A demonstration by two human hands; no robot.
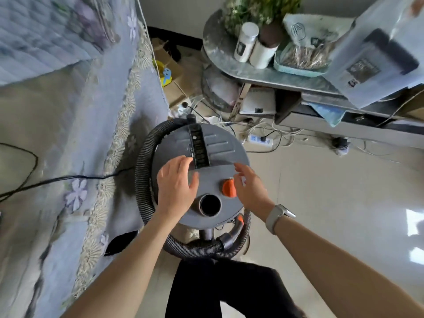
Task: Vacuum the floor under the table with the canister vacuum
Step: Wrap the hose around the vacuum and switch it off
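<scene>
A round grey canister vacuum (220,143) stands on the floor directly below me, with a black carry handle (199,145), an orange knob (229,188) and an open round port (210,204) on its lid. A black ribbed hose (143,177) coils around its left side and front. My left hand (176,184) lies flat on the lid beside the handle, fingers spread. My right hand (249,188) hovers with relaxed fingers just right of the orange knob, a watch on its wrist. The table (252,72) stands at the upper right.
A bed with a floral cover (68,134) fills the left, a black cord across it. The table carries jars (246,41), a plant, a tray and a bag. A power strip (260,139) and tangled cables lie on the tiled floor under the table.
</scene>
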